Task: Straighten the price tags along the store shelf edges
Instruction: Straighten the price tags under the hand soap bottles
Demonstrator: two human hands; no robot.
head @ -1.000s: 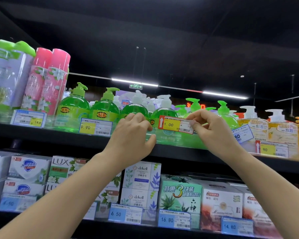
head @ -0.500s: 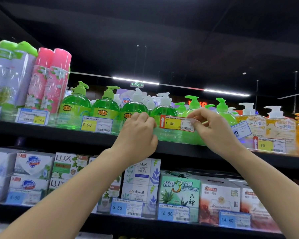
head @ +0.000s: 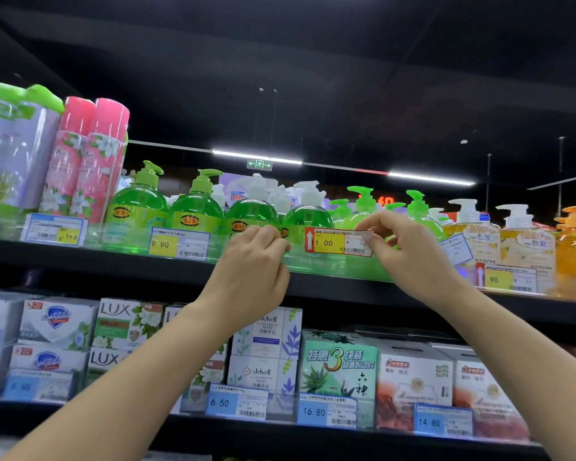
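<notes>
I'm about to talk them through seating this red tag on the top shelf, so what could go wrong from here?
1. The right hand pinches only the end of the red tag; it could bend or settle crooked.
2. The left hand is close to the green soap bottles, so a nudge might tip one.
3. The blue tag beside the right hand is already tilted and could be knocked further.

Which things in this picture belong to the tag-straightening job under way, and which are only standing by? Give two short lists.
In the job:
- red and yellow price tag, pinched at its right end
- right hand
- left hand, at the clear shelf-edge strip
- tilted blue tag, likely next

Standing by:
- green soap bottles
- pink spray cans
- boxed soaps on the lower shelf
</notes>
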